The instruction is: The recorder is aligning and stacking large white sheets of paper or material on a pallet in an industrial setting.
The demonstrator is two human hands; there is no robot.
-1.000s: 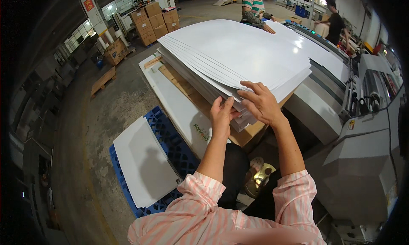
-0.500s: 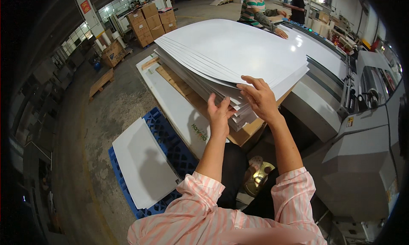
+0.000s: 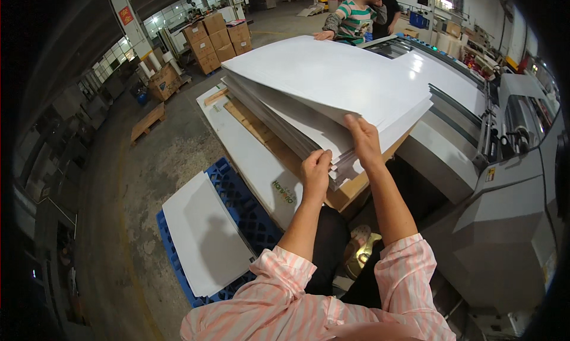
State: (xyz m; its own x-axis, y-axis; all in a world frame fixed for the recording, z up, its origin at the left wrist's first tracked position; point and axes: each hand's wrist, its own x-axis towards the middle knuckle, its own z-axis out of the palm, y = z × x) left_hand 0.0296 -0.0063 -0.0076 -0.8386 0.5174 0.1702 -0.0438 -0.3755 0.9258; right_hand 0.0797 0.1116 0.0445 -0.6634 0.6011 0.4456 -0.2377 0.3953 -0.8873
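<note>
A tall stack of large, glossy white sheets (image 3: 314,62) lies in front of me. My right hand (image 3: 363,140) grips the near corner of its upper sheets, thumb on top, and holds them bent upward. A dark gap opens beneath them, over the lower sheets (image 3: 297,113). Lower and to the left, my left hand (image 3: 316,172) is closed in a pinch at the near corner edge of the lower sheets. Its fingertips partly hide what they grip. Small white bits of paper (image 3: 334,168) stick out from the stack beside that hand.
Left of the stack, a blue plastic pallet (image 3: 221,170) bears more white sheets (image 3: 205,234). A grey machine (image 3: 504,222) stands close on my right. Across the stack, a co-worker in a striped top (image 3: 355,20) has a hand (image 3: 323,36) at its far edge. Cardboard boxes (image 3: 217,38) stand at the far left.
Both hands were spread at the stack's corner; now they have closed on sheets. The upper sheets' near corner has risen. The co-worker has moved a hand from the right to the stack's far edge.
</note>
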